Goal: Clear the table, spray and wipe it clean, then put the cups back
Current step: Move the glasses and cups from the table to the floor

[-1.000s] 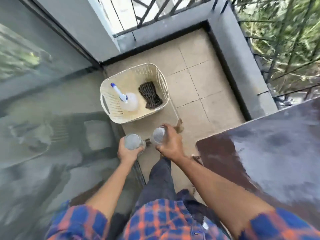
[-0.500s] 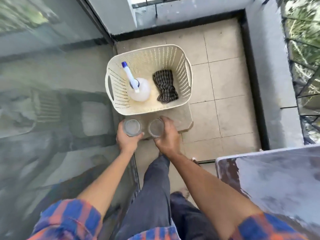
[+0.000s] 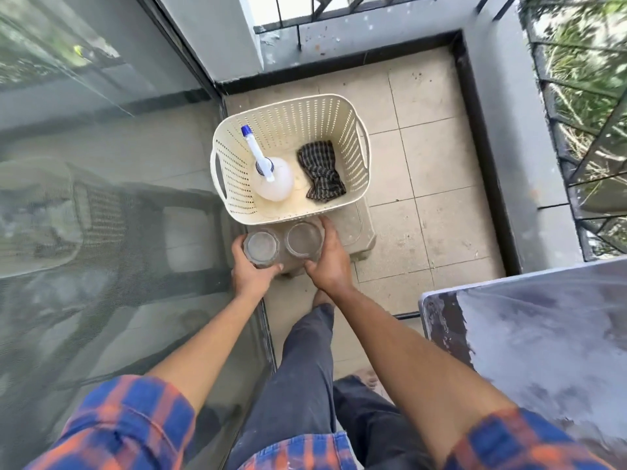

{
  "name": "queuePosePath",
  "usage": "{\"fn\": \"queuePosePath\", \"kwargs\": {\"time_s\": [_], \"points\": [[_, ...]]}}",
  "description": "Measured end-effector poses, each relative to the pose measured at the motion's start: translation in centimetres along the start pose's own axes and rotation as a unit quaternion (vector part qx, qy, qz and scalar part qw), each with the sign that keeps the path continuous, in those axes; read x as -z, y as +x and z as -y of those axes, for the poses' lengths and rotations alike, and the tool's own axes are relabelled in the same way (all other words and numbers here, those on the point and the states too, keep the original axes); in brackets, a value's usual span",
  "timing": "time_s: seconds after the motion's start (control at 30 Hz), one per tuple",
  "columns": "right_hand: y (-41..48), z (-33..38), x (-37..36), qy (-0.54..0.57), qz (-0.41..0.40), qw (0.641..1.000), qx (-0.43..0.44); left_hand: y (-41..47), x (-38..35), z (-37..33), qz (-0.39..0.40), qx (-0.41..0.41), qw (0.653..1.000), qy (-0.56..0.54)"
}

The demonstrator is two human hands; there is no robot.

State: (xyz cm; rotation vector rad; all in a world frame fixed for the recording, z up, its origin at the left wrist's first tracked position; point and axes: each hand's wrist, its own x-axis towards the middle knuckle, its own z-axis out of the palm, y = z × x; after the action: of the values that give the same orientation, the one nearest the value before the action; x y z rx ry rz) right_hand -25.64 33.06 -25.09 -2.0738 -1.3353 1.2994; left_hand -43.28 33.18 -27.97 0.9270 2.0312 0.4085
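Two clear glass cups sit side by side over a low beige stool [image 3: 356,232], just in front of a cream basket [image 3: 353,130]. My left hand [image 3: 249,274] wraps the left cup [image 3: 260,247]. My right hand [image 3: 327,266] wraps the right cup [image 3: 303,239]. Inside the basket lie a white spray bottle [image 3: 273,178] with a blue nozzle and a dark checked cloth [image 3: 322,171]. The dusty dark table [image 3: 543,337] shows its corner at the lower right, with nothing on it in view.
A glass sliding door [image 3: 101,198] fills the left side, its frame running beside my left leg. A grey parapet [image 3: 509,130] with metal railing bounds the tiled balcony floor [image 3: 437,164] at the back and right.
Both hands have carried the cups forward and down to the stool in front of the basket. The view has swung so the basket is centred and the table has slid to the lower right.
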Motion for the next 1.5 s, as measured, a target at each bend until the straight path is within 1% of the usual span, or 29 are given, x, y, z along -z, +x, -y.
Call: {"fn": "queuePosePath", "kwargs": {"time_s": [0.07, 0.13, 0.2, 0.27, 0.4, 0.47, 0.57, 0.63, 0.7, 0.8, 0.9, 1.03, 1.17, 1.27, 1.33, 1.4, 1.5], "points": [[-0.8, 0.3, 1.0, 0.001, -0.020, 1.000, -0.014, -1.3, 0.6, -0.6, -0.004, 0.012, 1.000, -0.007], [-1.9, 0.7, 2.4, 0.013, -0.030, 0.998, -0.045, -3.2, 1.5, -1.5, -0.036, 0.010, 0.999, -0.026], [-3.5, 1.3, 4.2, 0.083, -0.029, 0.994, -0.071, -5.6, 2.5, -2.6, -0.066, -0.016, 0.997, -0.040], [-5.5, 2.1, 6.3, 0.122, -0.037, 0.991, -0.050, -8.1, 3.4, -3.8, -0.064, -0.053, 0.995, -0.047], [-10.5, 3.5, 11.4, 0.116, -0.070, 0.990, 0.026, -13.1, 4.2, -6.6, -0.011, -0.147, 0.985, -0.085], [-14.0, 3.1, 14.2, 0.135, -0.110, 0.984, 0.044, -15.9, 3.7, -7.9, 0.017, -0.209, 0.974, -0.088], [-20.1, 0.3, 17.5, 0.149, -0.174, 0.972, 0.047, -20.1, 2.0, -8.9, 0.065, -0.270, 0.957, -0.079], [-25.0, -3.3, 19.4, 0.146, -0.221, 0.964, 0.023, -23.3, -0.2, -9.3, 0.123, -0.306, 0.942, -0.060], [-30.1, -7.8, 20.6, 0.162, -0.275, 0.947, -0.020, -26.8, -3.0, -9.3, 0.184, -0.341, 0.921, -0.034], [-37.6, -14.5, 21.0, 0.184, -0.353, 0.912, -0.098, -32.3, -7.0, -9.0, 0.259, -0.392, 0.883, 0.001], [-45.1, -20.6, 21.1, 0.186, -0.407, 0.878, -0.167, -38.0, -11.2, -8.4, 0.339, -0.460, 0.817, 0.076], [-52.5, -26.9, 21.7, 0.194, -0.469, 0.825, -0.249, -44.8, -16.7, -7.6, 0.434, -0.505, 0.728, 0.160], [-56.0, -31.1, 23.0, 0.220, -0.518, 0.768, -0.306, -49.9, -21.4, -7.3, 0.472, -0.544, 0.653, 0.234], [-56.3, -33.1, 25.0, 0.242, -0.540, 0.739, -0.321, -53.0, -24.5, -7.9, 0.503, -0.555, 0.606, 0.270], [-55.8, -34.5, 27.3, 0.233, -0.551, 0.730, -0.331, -54.7, -26.8, -8.5, 0.522, -0.564, 0.573, 0.283], [-55.0, -35.5, 29.7, 0.224, -0.563, 0.727, -0.321, -55.9, -28.6, -9.0, 0.529, -0.573, 0.560, 0.281], [-53.4, -37.2, 33.8, 0.218, -0.581, 0.716, -0.319, -57.3, -31.4, -9.5, 0.546, -0.562, 0.553, 0.282]]}}
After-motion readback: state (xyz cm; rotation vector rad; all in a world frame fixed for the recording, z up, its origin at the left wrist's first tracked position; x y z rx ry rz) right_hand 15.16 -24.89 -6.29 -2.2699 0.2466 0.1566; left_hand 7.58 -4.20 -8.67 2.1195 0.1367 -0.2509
